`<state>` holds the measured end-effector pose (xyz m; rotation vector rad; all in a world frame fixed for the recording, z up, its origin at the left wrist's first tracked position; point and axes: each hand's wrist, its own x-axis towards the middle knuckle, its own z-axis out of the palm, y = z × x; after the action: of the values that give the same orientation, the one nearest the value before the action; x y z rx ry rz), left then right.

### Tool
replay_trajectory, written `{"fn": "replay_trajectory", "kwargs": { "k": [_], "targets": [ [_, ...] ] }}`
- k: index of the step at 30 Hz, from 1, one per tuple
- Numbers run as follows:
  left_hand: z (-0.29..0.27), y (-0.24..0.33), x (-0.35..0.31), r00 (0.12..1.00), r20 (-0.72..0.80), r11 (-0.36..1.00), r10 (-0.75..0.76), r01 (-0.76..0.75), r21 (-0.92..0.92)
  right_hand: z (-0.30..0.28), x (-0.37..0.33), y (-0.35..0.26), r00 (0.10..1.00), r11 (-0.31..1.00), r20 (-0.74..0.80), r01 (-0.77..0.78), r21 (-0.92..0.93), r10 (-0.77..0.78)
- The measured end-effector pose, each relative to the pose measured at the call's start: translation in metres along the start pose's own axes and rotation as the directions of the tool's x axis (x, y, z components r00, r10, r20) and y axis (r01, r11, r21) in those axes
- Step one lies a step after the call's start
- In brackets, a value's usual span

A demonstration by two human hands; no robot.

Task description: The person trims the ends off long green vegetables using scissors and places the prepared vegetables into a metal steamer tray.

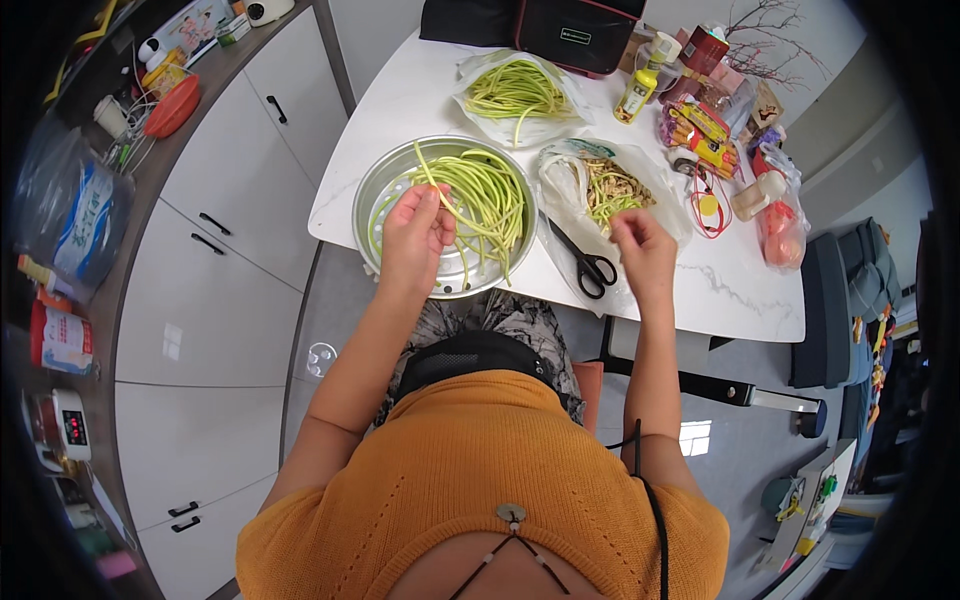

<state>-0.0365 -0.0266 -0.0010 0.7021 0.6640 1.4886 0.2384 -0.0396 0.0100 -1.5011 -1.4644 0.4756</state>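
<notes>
My left hand [416, 232] is closed in a pinch on a garlic scape [424, 160], which sticks up above the fingers. It hangs over a round metal colander [366, 195] heaped with long green garlic scapes [490, 205]. My right hand [645, 250] is closed, fingertips pressed together, above the near edge of a plastic bag. Anything between those fingertips is too small to make out. Brownish and green trimmings [618, 188] fill this bag [560, 180]. Black-handled scissors [594, 274] lie between the colander and my right hand.
Behind the colander, another plastic bag [575, 120] holds more scapes. A yellow bottle [638, 92], packaged food [700, 135] and a bag of reddish round items [782, 235] crowd the table's right side. A dark box [578, 40] stands at the back. White cabinets [215, 290] line the left.
</notes>
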Motion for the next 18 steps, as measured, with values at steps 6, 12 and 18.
{"fn": "replay_trajectory", "kwargs": {
  "k": [6,12,18],
  "targets": [
    [0.005,0.000,-0.004,0.999,-0.009,0.997,-0.051,0.050,-0.063,-0.013,0.013,0.004,0.972,0.953,-0.223,0.000,-0.304,-0.071],
    [0.005,-0.004,-0.005,0.994,0.073,0.994,-0.077,0.082,-0.073,0.006,-0.003,-0.004,0.980,0.975,0.029,0.199,-0.102,-0.197],
    [0.006,-0.008,-0.006,0.988,0.136,0.996,-0.074,0.080,-0.043,0.022,-0.017,-0.047,0.884,0.931,0.292,0.340,0.135,-0.365]
  ]
}}
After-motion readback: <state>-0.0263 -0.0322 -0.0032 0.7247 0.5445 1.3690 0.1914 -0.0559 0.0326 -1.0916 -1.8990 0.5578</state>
